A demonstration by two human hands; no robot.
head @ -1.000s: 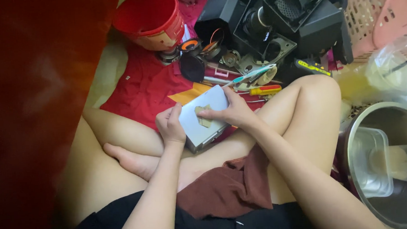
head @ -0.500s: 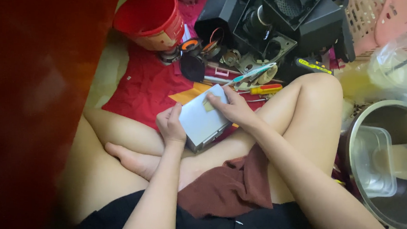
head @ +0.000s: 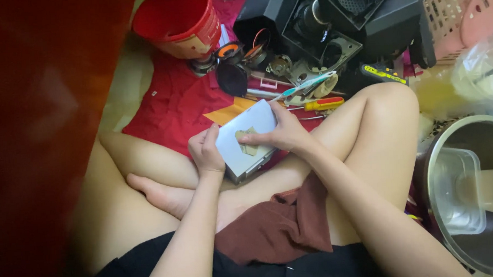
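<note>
I sit cross-legged on the floor and hold a flat silver metal box (head: 244,138) with a torn tan label patch over my lap. My left hand (head: 205,152) grips its near left edge. On the right side, my right hand (head: 279,132) holds the box, with fingers reaching across the top face to the tan patch. The box is tilted, its far corner pointing away from me.
A red cloth (head: 173,103) lies ahead with a screwdriver with a yellow and red handle (head: 322,103), other hand tools and round parts on it. A red bucket (head: 177,22) stands at the back, black speaker housings (head: 352,23) to its right. A steel pot (head: 470,195) sits at right.
The box has turned a little in my hands, and my right fingers have slid further across its top toward the tan patch.
</note>
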